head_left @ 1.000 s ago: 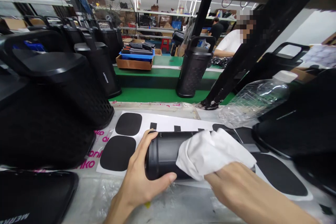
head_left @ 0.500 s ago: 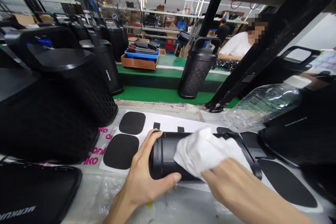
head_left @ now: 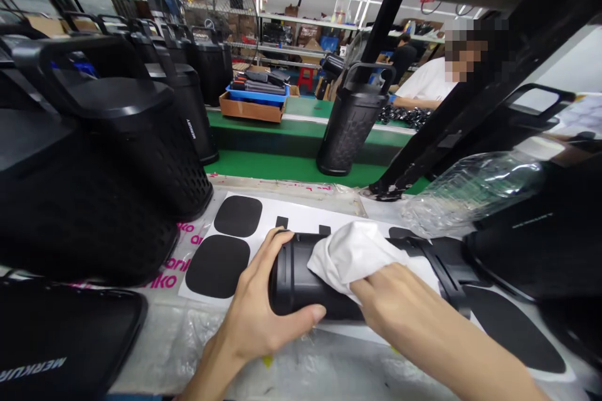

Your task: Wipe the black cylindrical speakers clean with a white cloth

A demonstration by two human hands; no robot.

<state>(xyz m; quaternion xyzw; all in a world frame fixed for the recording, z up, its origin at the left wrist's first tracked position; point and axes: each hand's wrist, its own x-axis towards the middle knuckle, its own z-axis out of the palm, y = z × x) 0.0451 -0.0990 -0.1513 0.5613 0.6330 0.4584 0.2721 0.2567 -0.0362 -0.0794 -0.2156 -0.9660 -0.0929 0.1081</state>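
Observation:
A black cylindrical speaker housing [head_left: 301,279] lies on its side on the bench, over a white sheet with black rounded pads [head_left: 237,215]. My left hand [head_left: 256,313] wraps round its left end, thumb below and fingers over the top. My right hand [head_left: 399,310] presses a crumpled white cloth [head_left: 350,254] against the housing's upper side. The housing's handle [head_left: 444,269] points to the right.
Black mesh speakers [head_left: 141,138] crowd the left side, and another black unit [head_left: 540,244] lies at the right. A clear plastic bottle [head_left: 475,191] lies behind. One upright speaker [head_left: 350,122] stands on the green conveyor [head_left: 282,166]. A person in white sits beyond.
My right hand has slid the white cloth leftward along the housing, uncovering more of its right end and handle. My left hand keeps its grip on the left end.

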